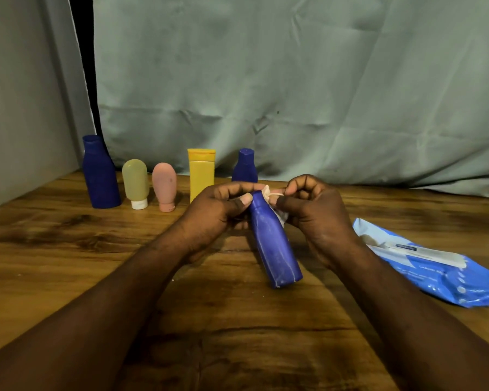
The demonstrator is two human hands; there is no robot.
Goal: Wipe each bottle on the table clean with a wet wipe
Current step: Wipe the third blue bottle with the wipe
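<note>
- A broad stretch of bare counter [68,249] was seen nearest, between the two forearms, leaving free room for turning a bottle.
- The blue bottle [274,244] was held tilted above the middle of the counter, base towards the viewer and cap away; pale streaks were seen on its body, so its wiping was judged unfinished.
- The left hand [212,213] was clamped round the bottle's neck, thumb on the shoulder.
- The right hand [314,213] was closed on the wet wipe [267,192], which was pinched against the cap end.
- The pack of wipes [435,266] was laid flat to the right, near the right forearm and close to the counter's right side.
- Five more bottles were stood in a row at the back: a large dark bottle [99,176], a green tube [135,179], a pink tube [164,184], a yellow bottle [201,176] and a small dark bottle [244,167]. Whether any had been wiped could not be told.
- The row was hemmed behind by a hanging cloth [294,80]; little room was left there.
</note>
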